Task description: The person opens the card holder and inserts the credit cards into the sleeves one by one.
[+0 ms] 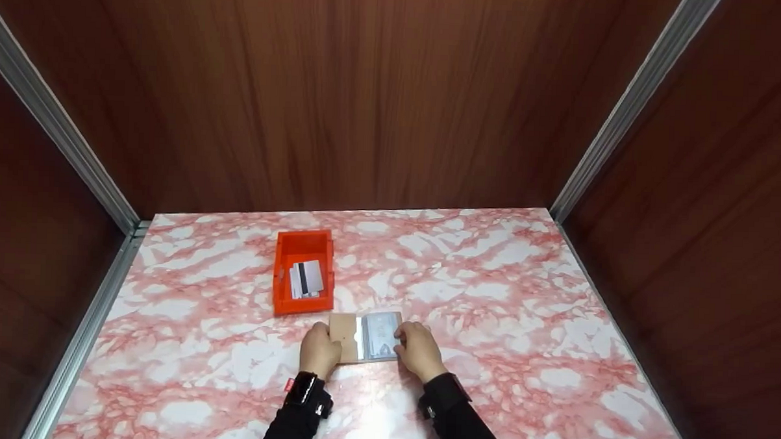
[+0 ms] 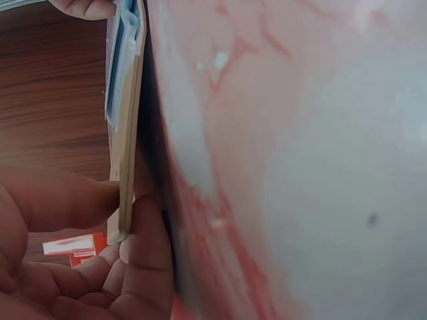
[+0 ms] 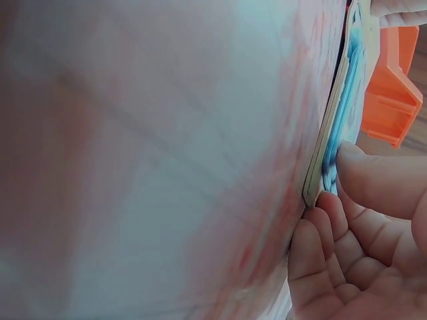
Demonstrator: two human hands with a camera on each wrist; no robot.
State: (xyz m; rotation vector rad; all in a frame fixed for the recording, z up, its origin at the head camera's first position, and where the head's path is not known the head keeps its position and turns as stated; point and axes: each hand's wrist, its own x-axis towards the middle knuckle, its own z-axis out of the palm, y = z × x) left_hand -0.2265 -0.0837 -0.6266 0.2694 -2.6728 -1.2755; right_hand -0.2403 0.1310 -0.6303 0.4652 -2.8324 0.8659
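A tan card holder [image 1: 345,338] lies opened like a book on the table, its clear plastic sleeves [image 1: 382,336] on the right side. My left hand [image 1: 321,352] pinches the left cover; in the left wrist view the thumb is on top and the fingers [image 2: 148,260] are beneath the cover's edge. At the right edge, my right hand [image 1: 420,350] has its thumb [image 3: 373,180] on the stacked sleeves and its curled fingers against the holder's edge. Behind the holder, to the left, an orange-red bin [image 1: 305,242] holds several cards [image 1: 312,278], one with a dark stripe.
The table [image 1: 491,301] has a red-and-white marbled top. Brown wood-grain panels [image 1: 381,102] enclose it at the back and both sides, with metal rails [image 1: 635,104] along the corners. Light glares off the table's front edge.
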